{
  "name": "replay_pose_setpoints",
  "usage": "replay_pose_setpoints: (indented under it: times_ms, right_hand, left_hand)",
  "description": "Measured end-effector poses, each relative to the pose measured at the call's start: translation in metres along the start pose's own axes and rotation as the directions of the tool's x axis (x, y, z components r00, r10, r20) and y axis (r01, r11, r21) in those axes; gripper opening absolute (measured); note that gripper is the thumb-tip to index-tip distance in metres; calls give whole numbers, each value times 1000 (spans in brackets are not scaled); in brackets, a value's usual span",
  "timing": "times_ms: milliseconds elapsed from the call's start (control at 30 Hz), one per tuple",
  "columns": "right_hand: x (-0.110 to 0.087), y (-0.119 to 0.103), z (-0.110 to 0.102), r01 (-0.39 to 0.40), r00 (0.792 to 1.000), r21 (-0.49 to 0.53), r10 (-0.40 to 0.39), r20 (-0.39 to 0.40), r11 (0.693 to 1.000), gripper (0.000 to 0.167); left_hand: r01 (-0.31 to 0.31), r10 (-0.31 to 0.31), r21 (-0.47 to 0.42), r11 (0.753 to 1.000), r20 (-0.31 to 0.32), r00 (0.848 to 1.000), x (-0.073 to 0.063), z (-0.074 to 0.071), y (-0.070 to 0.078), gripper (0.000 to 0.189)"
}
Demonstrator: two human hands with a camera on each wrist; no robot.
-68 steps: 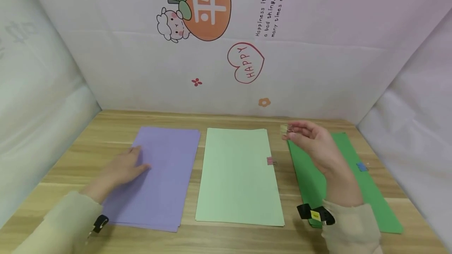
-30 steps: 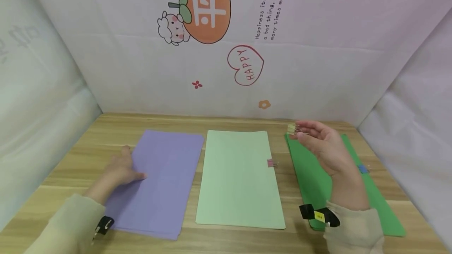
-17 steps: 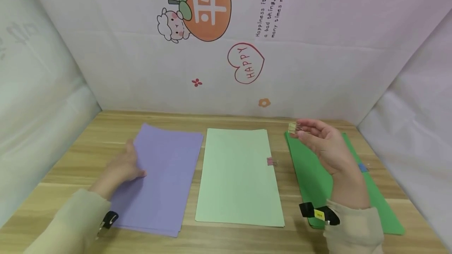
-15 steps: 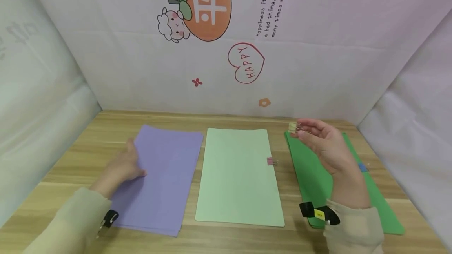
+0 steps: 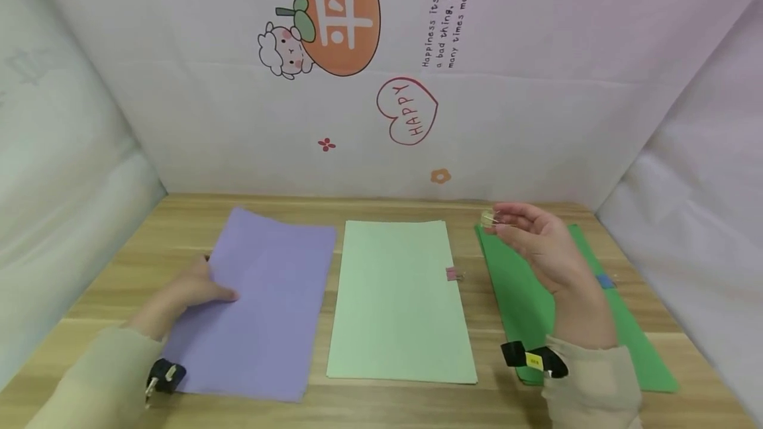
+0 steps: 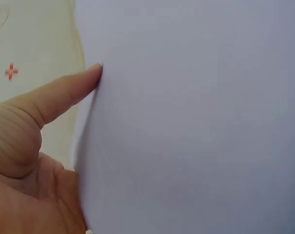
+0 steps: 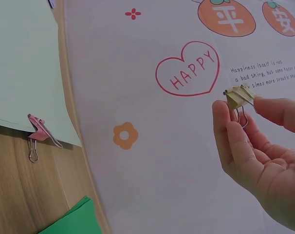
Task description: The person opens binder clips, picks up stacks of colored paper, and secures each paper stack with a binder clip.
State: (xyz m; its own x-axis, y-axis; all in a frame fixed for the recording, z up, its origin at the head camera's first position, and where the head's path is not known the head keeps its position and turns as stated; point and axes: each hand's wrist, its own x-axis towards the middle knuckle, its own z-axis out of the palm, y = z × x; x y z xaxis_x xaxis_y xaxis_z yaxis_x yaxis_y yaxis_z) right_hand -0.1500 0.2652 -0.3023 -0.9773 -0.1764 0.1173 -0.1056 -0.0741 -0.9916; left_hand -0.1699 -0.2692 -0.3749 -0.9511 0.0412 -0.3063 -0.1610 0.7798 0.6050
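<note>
At the left of the table lies a stack of purple paper (image 5: 271, 296). My left hand (image 5: 191, 286) grips its left edge, thumb on top and fingers beneath, and that side is slightly raised and bowed. In the left wrist view the thumb (image 6: 64, 95) presses on the sheet (image 6: 196, 107), while the fingers go behind it. My right hand (image 5: 545, 250) is held over the far end of the green paper (image 5: 530, 303). Between thumb and fingers it pinches a yellow binder clip (image 7: 239, 96) by its wire handles.
Light green paper (image 5: 399, 303) lies in the middle with a pink binder clip (image 5: 452, 274) on its right edge. A blue binder clip (image 5: 605, 281) sits on the green paper's right edge. White printed cloth (image 5: 507, 124) walls off the back and sides of the wooden table (image 5: 381, 409).
My left hand has gone from lying on the purple paper to gripping its left edge, which has lifted. The right hand shifted slightly right earlier and still holds the yellow binder clip.
</note>
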Motion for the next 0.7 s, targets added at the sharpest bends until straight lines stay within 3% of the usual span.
replay_pose_setpoints:
  times_ms: [167,267,400,533,700]
  right_hand:
    - [2,3,0,-5,1000,8,5,-3,1000,23]
    - [2,4,0,-8,1000,12,8,-2,1000,24]
    - [2,4,1,-23,1000,26,23,-6,999,27]
    - [3,4,1,-25,1000,52,25,-1,998,27]
    - [4,5,2,-36,999,69,36,2,997,25]
  left_hand:
    - [-34,37,-36,999,95,995,0,-3,-9,73]
    - [-30,52,-129,991,173,983,-1,-8,-9,59]
    - [7,63,-255,967,266,962,-5,-15,-13,53]
    - [-3,95,-312,950,279,956,-10,-16,-21,58]
    - [-44,117,-308,951,225,967,-17,-17,-34,61]
